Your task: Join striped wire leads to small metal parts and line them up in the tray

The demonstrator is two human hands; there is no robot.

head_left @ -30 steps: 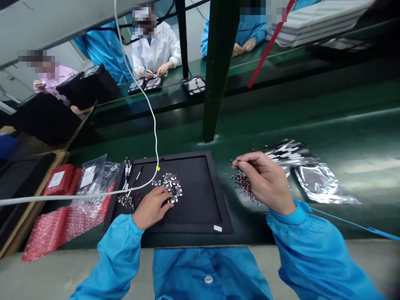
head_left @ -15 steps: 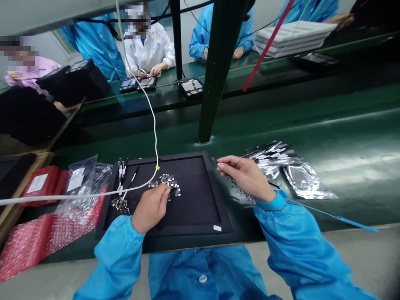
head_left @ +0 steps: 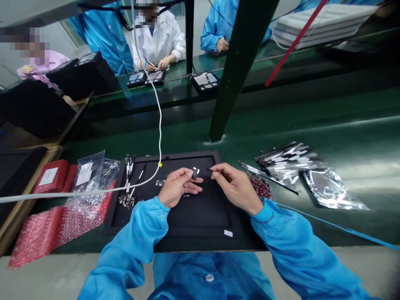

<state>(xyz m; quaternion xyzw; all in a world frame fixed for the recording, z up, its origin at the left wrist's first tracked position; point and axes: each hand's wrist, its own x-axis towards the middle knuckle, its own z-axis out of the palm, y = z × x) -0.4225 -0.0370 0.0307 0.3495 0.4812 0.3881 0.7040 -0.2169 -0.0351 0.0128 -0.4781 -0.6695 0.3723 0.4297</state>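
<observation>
Above the black tray [head_left: 187,157], both hands are held close together, fingertips just apart; the left hand [head_left: 178,187] has thumb and forefinger closed on a small metal clip [head_left: 195,173], its other fingers loosely extended; the right hand [head_left: 236,185] pinches a thin dark strip [head_left: 210,169] between thumb and forefinger, its other fingers lightly curled; a few loose clips [head_left: 160,182] lie on the tray just beyond the left fingers; a clump of clips [head_left: 126,202] sits farther left; a heap of small reddish parts [head_left: 260,186] lies on the green bench [head_left: 343,125] just right of the right fingers, near silver bags [head_left: 331,189].
</observation>
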